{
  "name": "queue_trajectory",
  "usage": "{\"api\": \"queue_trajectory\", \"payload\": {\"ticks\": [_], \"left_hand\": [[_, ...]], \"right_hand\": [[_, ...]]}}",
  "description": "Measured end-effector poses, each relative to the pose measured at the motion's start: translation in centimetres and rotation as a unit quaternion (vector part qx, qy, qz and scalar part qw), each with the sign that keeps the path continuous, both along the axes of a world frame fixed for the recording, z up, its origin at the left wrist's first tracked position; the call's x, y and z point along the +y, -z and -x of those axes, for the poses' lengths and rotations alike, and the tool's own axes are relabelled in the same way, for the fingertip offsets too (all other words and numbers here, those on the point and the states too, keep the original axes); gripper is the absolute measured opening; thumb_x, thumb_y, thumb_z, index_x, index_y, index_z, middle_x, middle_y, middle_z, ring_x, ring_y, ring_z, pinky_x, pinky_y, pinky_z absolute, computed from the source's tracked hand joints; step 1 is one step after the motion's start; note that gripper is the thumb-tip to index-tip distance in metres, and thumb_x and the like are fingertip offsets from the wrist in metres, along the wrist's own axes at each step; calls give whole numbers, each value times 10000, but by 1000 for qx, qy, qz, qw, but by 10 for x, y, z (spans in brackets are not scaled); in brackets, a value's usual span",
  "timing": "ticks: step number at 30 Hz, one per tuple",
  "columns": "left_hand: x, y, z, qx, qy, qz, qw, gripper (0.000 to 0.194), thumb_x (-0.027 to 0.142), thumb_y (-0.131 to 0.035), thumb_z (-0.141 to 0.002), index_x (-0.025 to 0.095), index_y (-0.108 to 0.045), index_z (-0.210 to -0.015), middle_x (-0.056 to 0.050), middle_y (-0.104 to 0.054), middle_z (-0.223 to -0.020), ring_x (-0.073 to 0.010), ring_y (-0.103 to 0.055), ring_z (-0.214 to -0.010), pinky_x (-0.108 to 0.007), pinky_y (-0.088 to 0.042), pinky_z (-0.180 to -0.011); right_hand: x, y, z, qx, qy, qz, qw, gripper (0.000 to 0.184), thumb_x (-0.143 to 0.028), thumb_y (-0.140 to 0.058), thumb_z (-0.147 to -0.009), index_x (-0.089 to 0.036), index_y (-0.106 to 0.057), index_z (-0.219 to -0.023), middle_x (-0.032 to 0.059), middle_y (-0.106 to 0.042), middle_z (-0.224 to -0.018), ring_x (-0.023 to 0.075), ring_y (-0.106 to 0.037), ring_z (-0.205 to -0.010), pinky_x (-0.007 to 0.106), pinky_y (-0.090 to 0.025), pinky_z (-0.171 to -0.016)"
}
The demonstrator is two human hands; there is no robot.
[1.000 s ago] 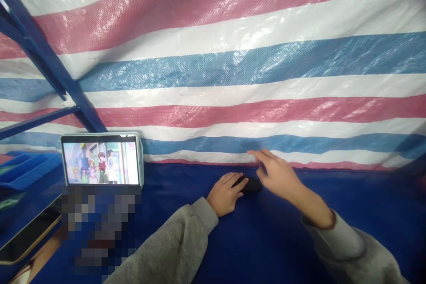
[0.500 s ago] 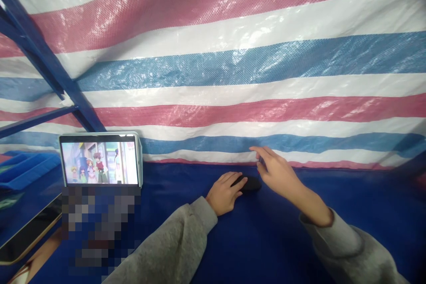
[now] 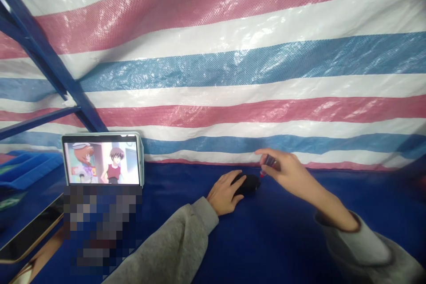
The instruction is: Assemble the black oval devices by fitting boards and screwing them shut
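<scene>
Black mouse-like object (image 3: 250,183) on blue surface (image 3: 266,239), apparently steadied by left hand (image 3: 223,194).
Left hand's fingers spread over its left end; right hand (image 3: 282,166) pinches small red-tipped tool (image 3: 270,161), tip angled down near the right end, probably for control.

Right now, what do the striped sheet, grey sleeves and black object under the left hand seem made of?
Striped sheet: glossy woven plastic, by its fine grid and glare. Grey sleeves: matte cloth, probably knit, by their soft folds. Black object: perhaps smooth plastic, by its even dark surface, though the left hand covers part.
</scene>
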State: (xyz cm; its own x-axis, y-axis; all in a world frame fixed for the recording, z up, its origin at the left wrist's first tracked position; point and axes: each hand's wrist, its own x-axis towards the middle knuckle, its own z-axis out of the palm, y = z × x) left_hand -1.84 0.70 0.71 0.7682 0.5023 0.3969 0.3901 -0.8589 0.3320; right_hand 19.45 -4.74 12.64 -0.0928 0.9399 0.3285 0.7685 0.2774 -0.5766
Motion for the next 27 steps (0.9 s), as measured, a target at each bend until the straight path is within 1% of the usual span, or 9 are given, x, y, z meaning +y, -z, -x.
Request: {"api": "queue_trajectory", "payload": {"ticks": [3,6,8,12,16,18,21,24,27], "left_hand": [[2,2,0,-2,-26,32,999,646,168,-624,-816,251,-381,-1408,-96,-430,-1365,-266,-490,-1191,-449,-444,-1007],[6,4,0,-25,-31,59,997,591,148,-605,-834,276,-420,-1381,-66,-487,-1277,-231,-540,-1114,-407,-472,-967],[7,5,0,-51,-25,85,995,510,171,-592,-859,279,-463,-1341,-52,-522,-1240,-222,-549,-1114,-391,-467,-976],[9,1,1,-95,-25,151,984,398,243,-587,-888,260,-497,-1274,-43,-600,-1171,-220,-581,-1072,-383,-457,-975],[8,-2,3,-77,-62,185,978,368,371,-572,-903,267,-488,-1246,-29,-625,-1111,-224,-589,-1017,-396,-446,-951],[8,-3,3,-67,-71,180,979,342,402,-544,-917,268,-495,-1227,-26,-621,-1097,-220,-577,-1009,-388,-439,-938],[8,-5,2,-62,-67,155,984,309,415,-484,-947,260,-502,-1213,-25,-606,-1124,-214,-549,-1032,-377,-415,-944],[8,-5,1,-38,-66,132,988,306,433,-417,-974,258,-526,-1200,-26,-605,-1089,-209,-539,-1015,-376,-404,-934],[8,-5,0,-14,-64,120,991,315,431,-391,-985,258,-545,-1199,-32,-599,-1058,-211,-528,-1012,-379,-403,-918]], "right_hand": [[-8,-1,-9,23,-74,93,993,285,-221,-547,-795,-224,-686,-1043,31,-719,-922,177,-667,-771,310,-525,-732],[-16,6,-12,47,-140,183,972,302,-219,-550,-799,-229,-709,-1055,40,-734,-981,196,-684,-861,312,-525,-770],[-19,14,-10,54,-172,215,960,297,-201,-545,-796,-230,-720,-1034,32,-741,-971,200,-686,-871,306,-520,-778],[-22,30,-1,-26,-199,214,956,252,-147,-559,-764,-244,-740,-911,-8,-738,-828,169,-664,-725,269,-483,-685],[-25,46,9,-132,-194,199,952,202,-119,-603,-720,-244,-717,-829,-8,-717,-798,174,-644,-751,278,-450,-701],[-27,52,14,-187,-181,184,948,173,-120,-641,-688,-233,-699,-805,7,-706,-822,194,-638,-793,292,-440,-715],[-29,59,21,-239,-163,190,938,166,-102,-665,-652,-215,-670,-773,20,-682,-839,196,-630,-785,284,-428,-682],[-31,60,24,-246,-160,206,933,161,-110,-684,-648,-215,-652,-766,14,-669,-850,183,-626,-765,270,-417,-662],[-30,60,23,-227,-165,201,939,181,-185,-724,-652,-232,-639,-805,-3,-665,-830,177,-615,-744,268,-411,-643]]}}
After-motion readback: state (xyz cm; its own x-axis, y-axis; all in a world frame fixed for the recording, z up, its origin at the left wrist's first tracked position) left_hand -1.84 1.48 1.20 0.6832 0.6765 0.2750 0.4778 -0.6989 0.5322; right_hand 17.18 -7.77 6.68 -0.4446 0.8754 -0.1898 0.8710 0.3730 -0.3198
